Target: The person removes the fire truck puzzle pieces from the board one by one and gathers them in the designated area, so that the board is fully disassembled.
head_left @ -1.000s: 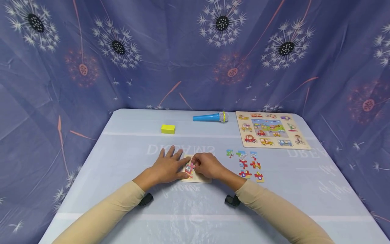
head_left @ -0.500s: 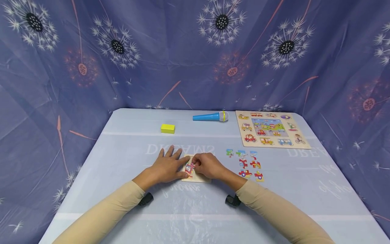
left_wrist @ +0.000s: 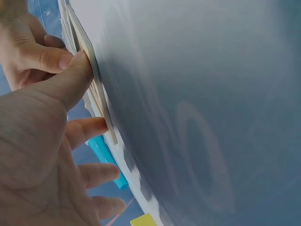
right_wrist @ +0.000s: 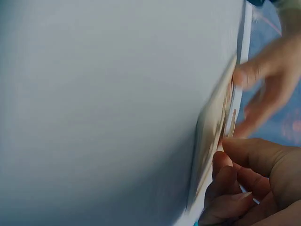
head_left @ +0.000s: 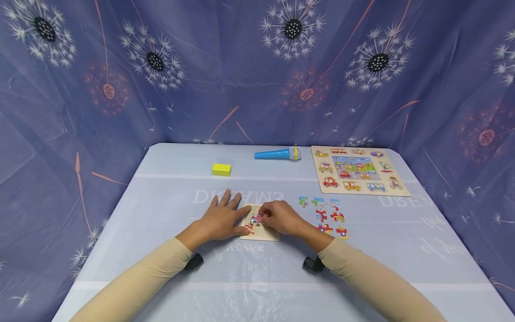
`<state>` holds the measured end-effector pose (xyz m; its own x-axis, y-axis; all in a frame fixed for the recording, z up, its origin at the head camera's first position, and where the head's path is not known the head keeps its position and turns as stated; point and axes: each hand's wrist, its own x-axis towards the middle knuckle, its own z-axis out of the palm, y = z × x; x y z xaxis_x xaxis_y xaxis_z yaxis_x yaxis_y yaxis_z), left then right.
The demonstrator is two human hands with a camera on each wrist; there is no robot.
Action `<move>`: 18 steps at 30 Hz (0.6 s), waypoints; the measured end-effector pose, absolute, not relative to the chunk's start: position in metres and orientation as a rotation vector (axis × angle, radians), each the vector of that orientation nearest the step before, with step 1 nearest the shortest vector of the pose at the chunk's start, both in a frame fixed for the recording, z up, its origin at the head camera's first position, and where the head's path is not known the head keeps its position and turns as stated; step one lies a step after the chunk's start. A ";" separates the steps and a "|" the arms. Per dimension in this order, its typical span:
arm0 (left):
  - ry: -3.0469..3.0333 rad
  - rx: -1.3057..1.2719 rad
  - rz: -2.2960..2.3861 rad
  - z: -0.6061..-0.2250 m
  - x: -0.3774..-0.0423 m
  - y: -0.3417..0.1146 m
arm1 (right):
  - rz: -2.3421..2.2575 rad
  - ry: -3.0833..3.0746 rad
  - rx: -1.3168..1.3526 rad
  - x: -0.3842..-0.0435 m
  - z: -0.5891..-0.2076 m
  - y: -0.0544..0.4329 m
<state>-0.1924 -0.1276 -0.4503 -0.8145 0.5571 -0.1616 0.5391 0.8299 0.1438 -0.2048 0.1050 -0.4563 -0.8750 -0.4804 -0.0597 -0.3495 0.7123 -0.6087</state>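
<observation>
A small wooden puzzle board [head_left: 266, 234] lies on the table between both hands. My left hand [head_left: 220, 220] rests at its left side with fingers spread, thumb and forefinger touching the edge. With thumb and fingertips, my right hand [head_left: 280, 218] pinches a red and pink jigsaw piece [head_left: 256, 219], tilted over the board. Another piece [head_left: 250, 229] lies at the board's lower left by the left thumb. In the right wrist view, the right fingertips are close over the board [right_wrist: 214, 117]; the left wrist view shows the left thumb on the board's edge [left_wrist: 94, 70].
Several loose jigsaw pieces [head_left: 337, 218] lie to the right of the board. A larger wooden vehicle puzzle [head_left: 382, 181] is at the back right. A blue toy microphone [head_left: 275, 154] and a yellow block [head_left: 221, 170] are toward the back.
My right hand has shifted slightly to the right, and the jigsaw piece has come up tilted from its spot on the board. The left hand has stayed nearly still.
</observation>
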 end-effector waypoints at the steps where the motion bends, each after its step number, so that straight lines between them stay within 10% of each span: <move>1: 2.816 0.859 0.137 -0.450 -0.193 -0.128 | -0.908 2.702 -0.665 -0.206 -0.456 0.113; 18: 2.799 0.901 0.133 -0.452 -0.195 -0.126 | -0.881 2.709 -0.495 -0.212 -0.454 0.246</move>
